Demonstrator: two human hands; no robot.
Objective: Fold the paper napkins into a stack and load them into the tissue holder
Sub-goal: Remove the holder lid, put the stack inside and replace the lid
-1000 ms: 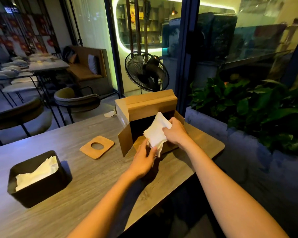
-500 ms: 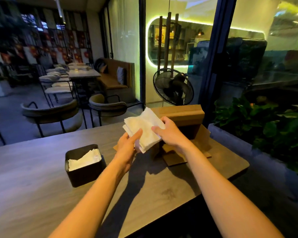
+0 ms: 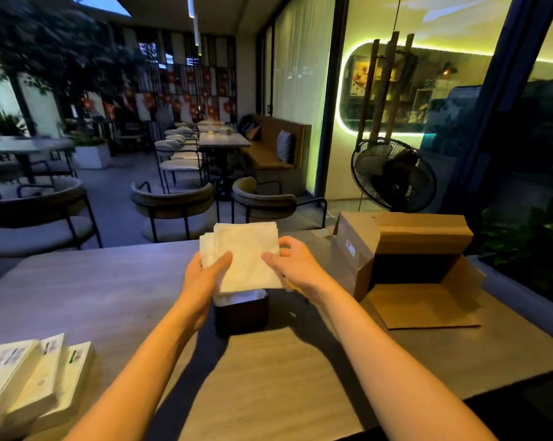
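Note:
A stack of white paper napkins (image 3: 244, 253) hangs flat in the air just above the dark square tissue holder (image 3: 240, 315), which stands on the wooden table and shows white napkins inside its rim. My left hand (image 3: 205, 275) grips the stack's left edge, thumb on top. My right hand (image 3: 292, 264) holds the right edge, fingers curled around it. The stack hides most of the holder's opening.
An open cardboard box (image 3: 408, 259) lies on its side to the right, flap down on the table (image 3: 109, 297). Wrapped napkin packs (image 3: 36, 380) sit at the near left. Chairs (image 3: 173, 205) and a floor fan (image 3: 393, 175) stand beyond the far edge.
Both hands carried the napkin stack from the cardboard box leftward to above the tissue holder. The view swung left, bringing the napkin packs into sight.

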